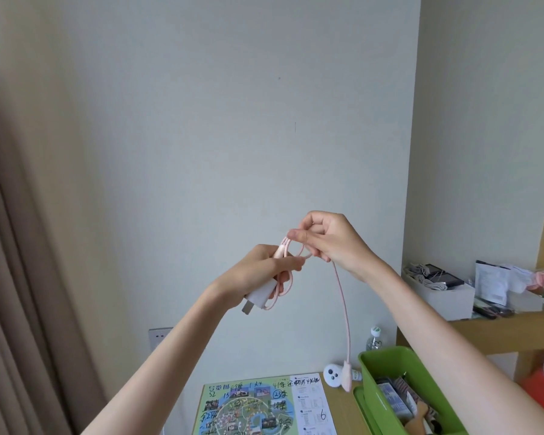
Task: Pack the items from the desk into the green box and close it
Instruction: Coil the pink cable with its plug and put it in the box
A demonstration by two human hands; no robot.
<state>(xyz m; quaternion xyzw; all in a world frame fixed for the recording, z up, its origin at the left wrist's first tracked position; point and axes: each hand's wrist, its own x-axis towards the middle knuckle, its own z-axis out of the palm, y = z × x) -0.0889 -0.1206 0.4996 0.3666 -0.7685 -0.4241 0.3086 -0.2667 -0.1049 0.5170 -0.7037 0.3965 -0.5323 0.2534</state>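
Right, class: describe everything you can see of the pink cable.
The cable is thin, pale pink, seemingly braided. Several loops lie gathered in the left hand, which also grips its white plug. The right hand pinches another loop. The free end hangs down, its pink connector dangling above the desk, beside the box.

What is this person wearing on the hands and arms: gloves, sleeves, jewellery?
Nothing that shows. The left hand and right hand are bare, with no gloves, rings or watch visible. The left forearm and right forearm are uncovered to the picture's edge, no sleeves in sight.
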